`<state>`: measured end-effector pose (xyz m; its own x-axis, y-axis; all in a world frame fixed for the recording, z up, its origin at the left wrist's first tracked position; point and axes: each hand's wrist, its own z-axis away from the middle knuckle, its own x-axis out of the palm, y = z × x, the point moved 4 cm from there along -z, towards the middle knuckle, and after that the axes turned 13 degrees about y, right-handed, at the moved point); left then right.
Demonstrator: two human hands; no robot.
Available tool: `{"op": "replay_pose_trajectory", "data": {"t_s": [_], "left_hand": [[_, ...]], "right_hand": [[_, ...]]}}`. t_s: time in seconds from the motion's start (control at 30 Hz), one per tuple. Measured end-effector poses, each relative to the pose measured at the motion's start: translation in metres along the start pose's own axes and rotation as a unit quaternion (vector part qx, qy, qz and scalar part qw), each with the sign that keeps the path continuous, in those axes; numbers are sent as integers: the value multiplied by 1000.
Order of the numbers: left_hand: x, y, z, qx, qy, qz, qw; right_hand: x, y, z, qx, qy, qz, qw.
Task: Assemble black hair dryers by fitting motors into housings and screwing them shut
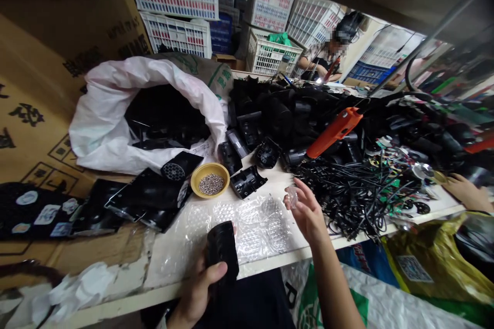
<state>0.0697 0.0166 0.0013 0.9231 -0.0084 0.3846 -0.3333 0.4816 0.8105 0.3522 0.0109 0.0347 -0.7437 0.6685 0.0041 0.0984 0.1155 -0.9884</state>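
My left hand (198, 288) is wrapped round a black curved plastic shell (223, 249), its thumb pressed on the near side, at the front edge of the bench. To its right, my right hand (311, 216) is raised over the bench and pinches a small clear plastic piece (292, 197) between thumb and fingers. Below and between the hands lies a clear plastic sheet (247, 229) with rows of small clear shapes. Just behind it are a yellow bowl (195, 185) of small metal screws (211, 183) and an open black housing half (249, 182).
A white sack (100, 113) of black parts stands at the left. An orange electric screwdriver (334, 132) hangs over heaped black housings and a tangle of black cables (355, 195). A co-worker's hand (466, 193) is at the right edge; another person (324, 59) sits behind.
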Motion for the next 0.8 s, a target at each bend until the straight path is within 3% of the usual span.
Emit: {"op": "replay_pose_trajectory", "data": {"t_s": [0.2,0.27,0.37,0.47,0.8], "left_hand": [[22,22,15,-2,-94,125,988],[29,34,16,42,-98,112,988],[36,52,19,162,-84,53,982],[41,65,25,220,-97,38,970],[49,75,35,262,-89,34,960]], "right_hand": [[61,-71,63,-146,-53,-144,977],[77,-91,80,-191,-47,-141,970],[94,-104,100,-233,-51,-109,965],[100,-105,111,-253,-51,-86,962],[98,-117,121,-280,-40,-71,956]]}}
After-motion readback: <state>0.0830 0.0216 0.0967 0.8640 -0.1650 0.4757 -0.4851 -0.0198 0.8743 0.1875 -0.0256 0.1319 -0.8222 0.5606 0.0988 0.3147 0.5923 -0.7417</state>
